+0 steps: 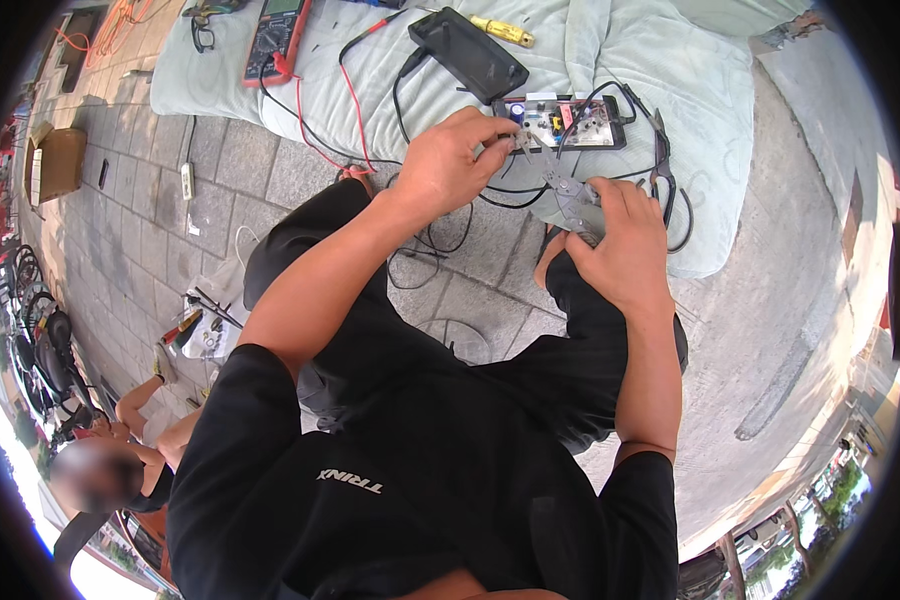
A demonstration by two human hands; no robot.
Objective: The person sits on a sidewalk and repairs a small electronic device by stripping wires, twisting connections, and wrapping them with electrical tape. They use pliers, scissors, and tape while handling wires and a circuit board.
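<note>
Head view, gripping pliers (567, 188) with right hand (625, 245), left hand (448, 165) near their tips, cannot tell its hold, circuit board (592, 123) just beyond, meter (275, 42) far left, scissors (662, 152) right

We see a brown cardboard box (62, 165) on grey paving (232, 225); a white power strip (186, 182); parked two-wheelers (58, 350); a seated person (152, 465).

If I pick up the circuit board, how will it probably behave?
The circuit board is probably fragile: small bare parts stand on it. It is likely stiff, since it looks flat in its black case.
</note>
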